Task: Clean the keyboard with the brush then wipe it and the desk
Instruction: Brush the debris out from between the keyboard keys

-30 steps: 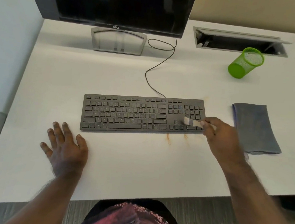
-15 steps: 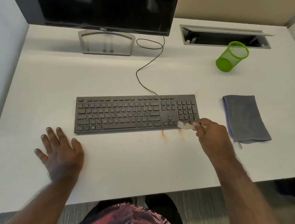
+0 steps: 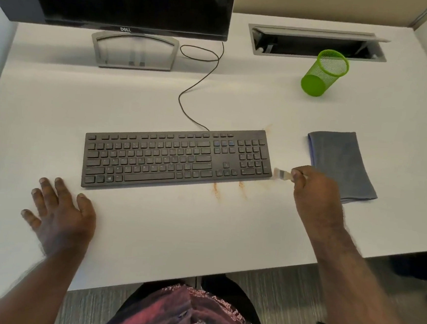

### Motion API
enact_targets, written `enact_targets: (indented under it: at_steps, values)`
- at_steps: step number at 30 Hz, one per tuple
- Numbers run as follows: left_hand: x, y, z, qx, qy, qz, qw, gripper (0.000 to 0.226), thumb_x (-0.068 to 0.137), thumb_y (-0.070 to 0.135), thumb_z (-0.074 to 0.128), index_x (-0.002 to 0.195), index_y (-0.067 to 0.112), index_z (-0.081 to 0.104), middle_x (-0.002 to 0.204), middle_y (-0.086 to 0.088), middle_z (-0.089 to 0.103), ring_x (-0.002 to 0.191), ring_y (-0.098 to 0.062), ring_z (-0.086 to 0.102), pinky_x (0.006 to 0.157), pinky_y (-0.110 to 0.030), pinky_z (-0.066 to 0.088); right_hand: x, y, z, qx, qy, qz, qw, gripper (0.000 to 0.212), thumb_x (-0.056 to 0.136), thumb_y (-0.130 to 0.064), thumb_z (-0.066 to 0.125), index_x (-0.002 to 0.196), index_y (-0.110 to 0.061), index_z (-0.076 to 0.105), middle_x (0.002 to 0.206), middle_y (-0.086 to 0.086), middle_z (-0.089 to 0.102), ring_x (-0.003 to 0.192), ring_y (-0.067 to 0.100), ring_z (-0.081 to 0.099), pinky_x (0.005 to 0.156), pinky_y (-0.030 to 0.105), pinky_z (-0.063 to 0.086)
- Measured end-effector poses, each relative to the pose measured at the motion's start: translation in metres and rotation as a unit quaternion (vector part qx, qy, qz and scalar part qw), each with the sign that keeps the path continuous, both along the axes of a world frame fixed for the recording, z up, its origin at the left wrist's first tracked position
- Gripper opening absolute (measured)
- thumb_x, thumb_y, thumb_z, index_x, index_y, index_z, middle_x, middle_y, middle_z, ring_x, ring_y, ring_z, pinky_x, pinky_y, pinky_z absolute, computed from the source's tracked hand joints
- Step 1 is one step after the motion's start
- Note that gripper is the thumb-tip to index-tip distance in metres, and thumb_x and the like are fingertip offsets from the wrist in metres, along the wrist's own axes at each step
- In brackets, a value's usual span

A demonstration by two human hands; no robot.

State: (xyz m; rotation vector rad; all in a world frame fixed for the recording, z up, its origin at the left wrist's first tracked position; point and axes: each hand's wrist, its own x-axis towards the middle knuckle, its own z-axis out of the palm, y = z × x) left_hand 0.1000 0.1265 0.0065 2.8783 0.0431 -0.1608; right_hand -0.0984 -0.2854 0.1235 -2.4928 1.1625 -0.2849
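Brush off keyboard's right end
Right hand [image 3: 314, 195] pinched brush [image 3: 281, 174] beside keyboard [image 3: 177, 157]; left hand [image 3: 60, 216] lay flat, fingers spread, on tabletop [image 3: 163, 234].

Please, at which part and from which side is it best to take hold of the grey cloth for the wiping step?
Probably the near short edge of the grey cloth, pinched from above. It lies folded flat on the desk, so nothing stands up to grasp, and that edge lies closest to the right hand, which now holds the brush.
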Motion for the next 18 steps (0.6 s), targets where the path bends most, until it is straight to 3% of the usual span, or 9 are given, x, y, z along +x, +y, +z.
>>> enact_targets:
  at_steps: [5,14,18]
  values:
    - [-0.001,-0.001,0.000,0.004,-0.006,0.002,1.000,0.075,0.096,0.047,0.021,0.160,0.008,0.020,0.170,-0.015,0.011,0.156,-0.035,0.007,0.123,-0.062,0.001,0.002,-0.005,0.001,0.017,-0.008,0.017,1.000,0.028,0.102,-0.027,0.049,0.103,-0.009,0.070,0.079,0.008,0.069,0.069,0.025,0.061,0.064,0.036,0.053]
    - [0.002,0.002,-0.008,0.005,-0.018,0.011,1.000,0.074,0.096,0.048,0.021,0.158,0.008,0.023,0.169,-0.017,0.015,0.155,-0.038,0.011,0.121,-0.067,0.009,0.020,-0.028,0.008,0.051,0.039,0.029,0.998,0.025,0.099,-0.030,0.051,0.100,-0.015,0.071,0.082,0.003,0.072,0.071,0.022,0.062,0.064,0.030,0.050]
    - [0.002,0.000,-0.008,0.006,-0.020,0.013,1.000,0.074,0.096,0.048,0.021,0.158,0.008,0.024,0.168,-0.016,0.016,0.155,-0.038,0.012,0.121,-0.067,0.012,0.044,-0.043,0.005,0.060,0.009,0.037,0.997,0.022,0.099,-0.032,0.053,0.100,-0.019,0.071,0.075,-0.002,0.067,0.071,0.021,0.064,0.065,0.031,0.051]
